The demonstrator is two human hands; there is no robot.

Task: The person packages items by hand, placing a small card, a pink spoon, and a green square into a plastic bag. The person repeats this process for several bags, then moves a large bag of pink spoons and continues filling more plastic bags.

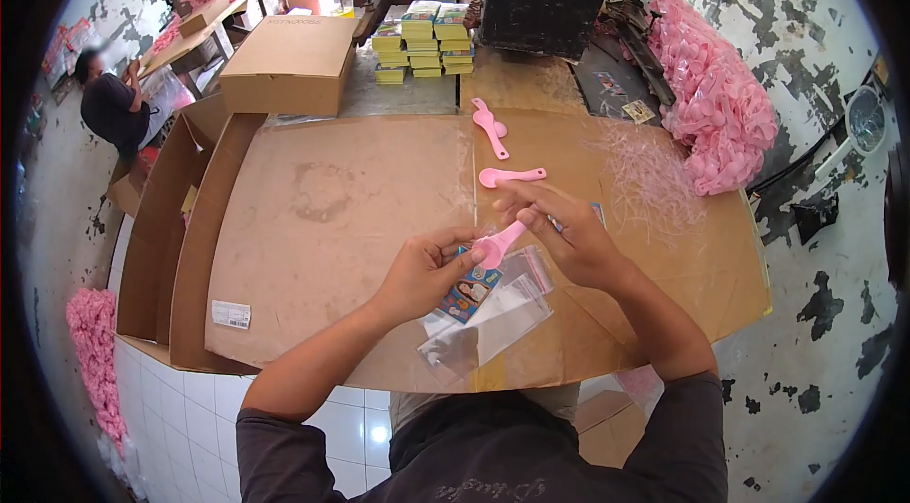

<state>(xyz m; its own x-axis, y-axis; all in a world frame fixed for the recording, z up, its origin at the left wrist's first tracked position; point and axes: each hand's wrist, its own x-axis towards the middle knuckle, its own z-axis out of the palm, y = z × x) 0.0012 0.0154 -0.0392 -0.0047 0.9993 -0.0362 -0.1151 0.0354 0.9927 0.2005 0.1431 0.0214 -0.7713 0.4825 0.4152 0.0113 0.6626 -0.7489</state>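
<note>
My right hand [567, 236] pinches a pink plastic spoon [498, 244] by its handle, the bowl pointing toward my left hand. My left hand [424, 273] grips a clear plastic bag [493, 313] together with a small printed card [471, 292] at the bag's mouth. The spoon's bowl sits right at that opening. A second pink spoon [510, 176] lies on the flattened cardboard [332, 219] just beyond my hands, and two more pink spoons [490, 127] lie further back.
A big heap of pink spoons [716, 95] fills the right side, with thin clear plastic scraps [645, 171] beside it. A closed carton [289, 62] and stacks of printed cards [425, 38] stand behind. A seated person [109, 105] is at far left.
</note>
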